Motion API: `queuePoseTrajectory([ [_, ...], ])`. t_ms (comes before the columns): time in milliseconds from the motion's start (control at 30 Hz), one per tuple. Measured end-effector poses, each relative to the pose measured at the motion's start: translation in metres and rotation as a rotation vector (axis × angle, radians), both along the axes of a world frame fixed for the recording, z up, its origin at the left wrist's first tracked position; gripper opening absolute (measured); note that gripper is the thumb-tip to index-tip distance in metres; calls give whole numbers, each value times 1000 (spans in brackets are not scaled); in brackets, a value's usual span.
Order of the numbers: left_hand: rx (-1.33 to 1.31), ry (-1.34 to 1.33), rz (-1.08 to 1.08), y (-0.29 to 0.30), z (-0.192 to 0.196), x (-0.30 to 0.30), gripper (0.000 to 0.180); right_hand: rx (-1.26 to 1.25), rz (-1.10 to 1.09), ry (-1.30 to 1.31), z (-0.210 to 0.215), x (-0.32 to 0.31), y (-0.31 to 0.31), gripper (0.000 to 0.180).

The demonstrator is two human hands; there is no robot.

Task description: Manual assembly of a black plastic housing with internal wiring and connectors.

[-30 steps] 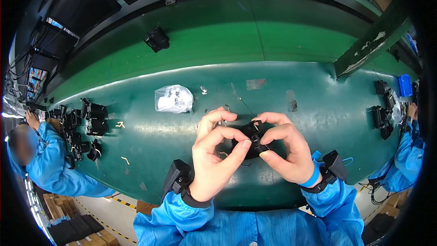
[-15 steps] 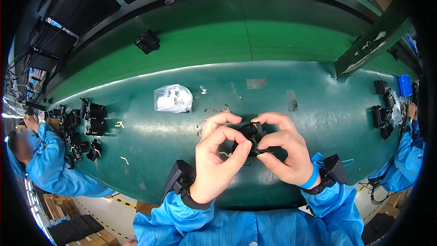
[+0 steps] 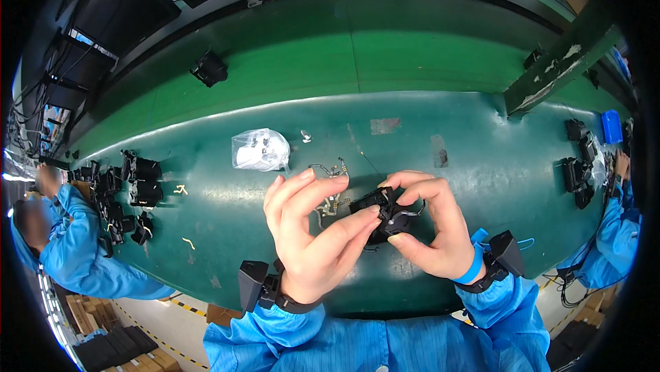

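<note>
So I'm holding a small black unit (image 3: 387,208) right between both hands at the tabletop (image 3: 385,148); can't tell if its underside is touching down. My left grip (image 3: 309,238) is sitting at its 9 o'clock side, thumb and index finger pinching together on that edge while the other fingers are fanning out toward 11. Which bit that pinch is catching is too small to make out. My right grip (image 3: 438,238) is curling round the 3 o'clock side and gripping the unit, thumb pressing in near 5, index bending in near 2. A thin greyish metal arm (image 3: 407,214) is poking out toward 3, into that curl.

Same clock, unit at the centre: some wiry metal bits (image 3: 335,204) are lying between 9 and 11, just behind my left fingers. A clear bag (image 3: 261,150) with white stuff inside is lying at 10, farther out. A cluster of black units (image 3: 146,192) is sitting at 9, near a co-worker's blue sleeve (image 3: 77,224). A blue bin (image 3: 611,127) is sitting just past 2, and my blue wristband (image 3: 470,269) is showing at 4.
</note>
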State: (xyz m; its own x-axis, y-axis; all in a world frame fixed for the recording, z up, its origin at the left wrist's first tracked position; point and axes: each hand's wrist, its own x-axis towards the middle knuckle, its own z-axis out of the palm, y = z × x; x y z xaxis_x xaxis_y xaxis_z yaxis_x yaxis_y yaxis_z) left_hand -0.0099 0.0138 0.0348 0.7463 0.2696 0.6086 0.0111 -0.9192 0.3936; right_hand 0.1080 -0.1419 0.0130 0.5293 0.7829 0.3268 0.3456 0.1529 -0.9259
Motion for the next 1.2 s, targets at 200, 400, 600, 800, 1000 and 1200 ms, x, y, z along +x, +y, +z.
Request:
queuePoseTrajectory([
  [200, 68, -1, -8, -8, 2, 1, 29, 15, 5, 89, 1, 3, -1, 47],
  [400, -110, 0, -75, -6, 2, 9, 27, 7, 8, 39, 5, 9, -5, 47],
  [600, -738, 96, -321, 16, 2, 7, 17, -33, 111, 160, 12, -2, -2, 53],
  [800, -941, 10, -295, 12, -5, 3, 8, -154, 208, 69, 35, 12, 12, 56],
  [1000, -945, -261, -27, 10, -13, 4, 30, -65, -312, -330, 14, 98, 88, 57],
  [1200, -921, -187, -64, 12, -12, 7, 28, -223, -496, -546, -13, 166, 134, 54],
])
